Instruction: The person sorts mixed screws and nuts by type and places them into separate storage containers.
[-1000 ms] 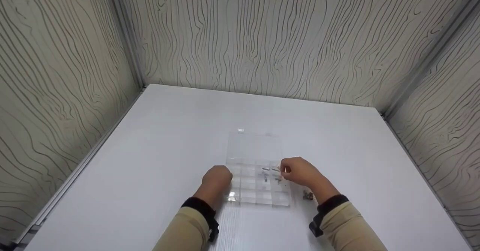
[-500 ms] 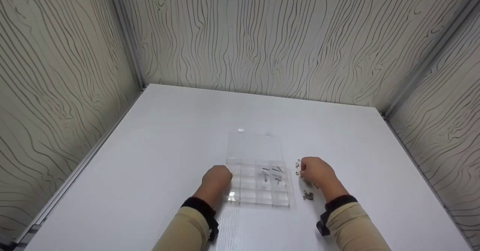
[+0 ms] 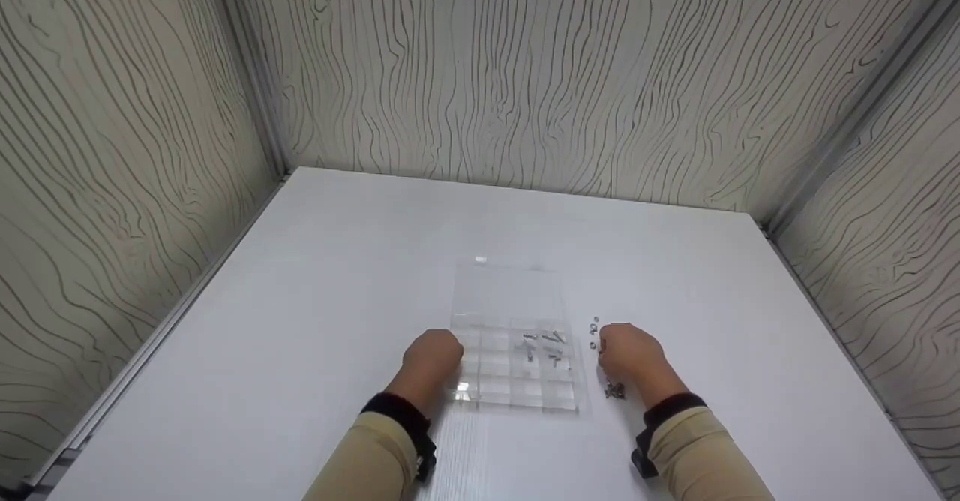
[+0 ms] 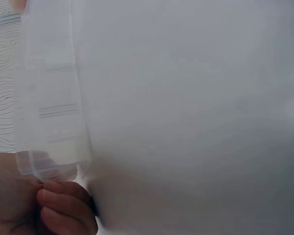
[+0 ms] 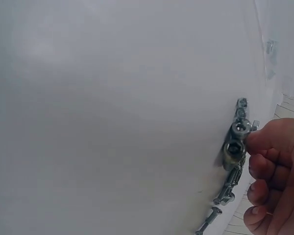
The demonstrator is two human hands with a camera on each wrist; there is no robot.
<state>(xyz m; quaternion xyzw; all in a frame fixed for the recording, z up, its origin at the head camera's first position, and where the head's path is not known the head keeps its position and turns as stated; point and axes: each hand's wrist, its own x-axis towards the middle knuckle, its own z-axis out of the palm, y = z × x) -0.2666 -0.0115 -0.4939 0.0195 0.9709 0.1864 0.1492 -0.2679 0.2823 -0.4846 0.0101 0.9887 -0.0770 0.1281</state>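
A clear plastic compartment box [image 3: 495, 388] lies on the table with its lid [image 3: 506, 287] laid back. Small metal pieces [image 3: 555, 336] sit in several of its far-right compartments. At the box's left side, my left hand [image 3: 433, 352] has curled fingers; in the left wrist view they hold the box's corner [image 4: 54, 159]. To the right of the box, my right hand [image 3: 631, 355] is down among loose hardware, fingers curled. In the right wrist view the thumb touches or nearly touches nuts [image 5: 241, 128], with screws [image 5: 229, 186] close by. Whether it pinches any piece is hidden.
A small cluster of screws [image 3: 615, 391] lies just in front of the right hand, beside the box. Several nuts [image 3: 593, 328] form a loose line between box and hand. The white table [image 3: 360, 238] is enclosed by wood-grain-patterned walls [image 3: 495, 73].
My right hand has moved from over the box's right compartments to the loose hardware on the table, then slightly lower. The left hand and the box stay in place.
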